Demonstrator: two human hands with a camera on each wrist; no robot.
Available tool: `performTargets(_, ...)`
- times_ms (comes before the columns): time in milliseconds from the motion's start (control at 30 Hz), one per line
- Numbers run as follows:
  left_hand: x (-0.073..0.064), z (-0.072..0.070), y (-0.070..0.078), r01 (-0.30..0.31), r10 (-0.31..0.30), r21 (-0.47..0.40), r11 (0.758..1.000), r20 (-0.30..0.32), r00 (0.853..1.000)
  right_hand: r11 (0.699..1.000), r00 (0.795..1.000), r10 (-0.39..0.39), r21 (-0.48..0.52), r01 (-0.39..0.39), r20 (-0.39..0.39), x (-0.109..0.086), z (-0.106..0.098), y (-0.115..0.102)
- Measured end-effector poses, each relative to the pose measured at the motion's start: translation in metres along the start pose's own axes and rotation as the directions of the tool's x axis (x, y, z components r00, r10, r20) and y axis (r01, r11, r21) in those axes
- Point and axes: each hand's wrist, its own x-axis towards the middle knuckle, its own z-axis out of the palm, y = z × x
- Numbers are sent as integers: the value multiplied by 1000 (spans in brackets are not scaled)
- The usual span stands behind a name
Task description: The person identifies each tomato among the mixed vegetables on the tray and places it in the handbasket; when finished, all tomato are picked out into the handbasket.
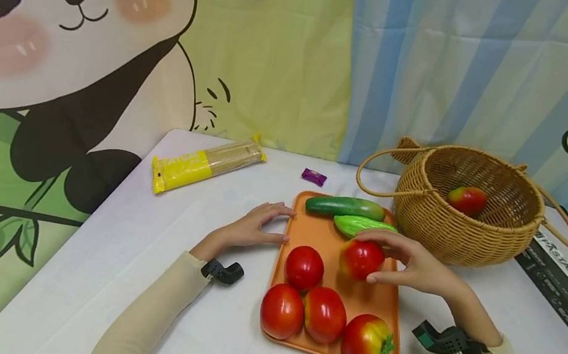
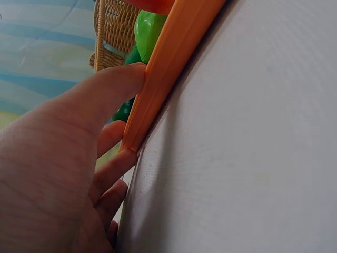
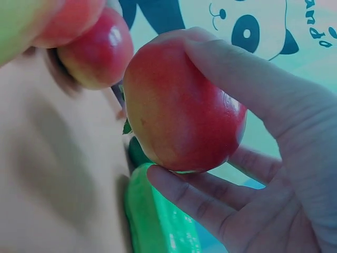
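Tabletop (image 1: 200, 338) bearing a wicker basket (image 1: 454, 240) and an orange tray (image 1: 316, 235).
Just left of the basket, the tray is sitting flat. The left hand (image 1: 250, 228) is touching the tray's left rim, thumb and fingers apart; the right hand (image 1: 418, 268) is clamping a tomato (image 1: 363, 260) (red, blushing yellow) between thumb and fingers over the tray's right half. Four more tomatoes (image 1: 325, 315) are lying toward the tray's near end; a small purple packet (image 1: 314, 176) is lying beyond its far edge.

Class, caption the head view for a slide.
Right hand grips a red fruit over the orange tray; left hand touches its edge.
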Motion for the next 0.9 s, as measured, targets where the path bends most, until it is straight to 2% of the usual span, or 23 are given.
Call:
performTargets(333, -2, -3, -1, -5, 5, 0, 1000, -2, 1000, 1000, 999, 23, 15, -23, -27, 0, -7, -5)
performTargets(633, -1, -3, 2, 8, -7, -10, 1000, 17, 1000, 1000, 998, 30, 8, -29, -60, -7, -26, -11)
performTargets(900, 0, -1, 0, 17, -17, -18, 1000, 4, 1000, 999, 999, -5, 38, 7, -47, -12, -43, -15)
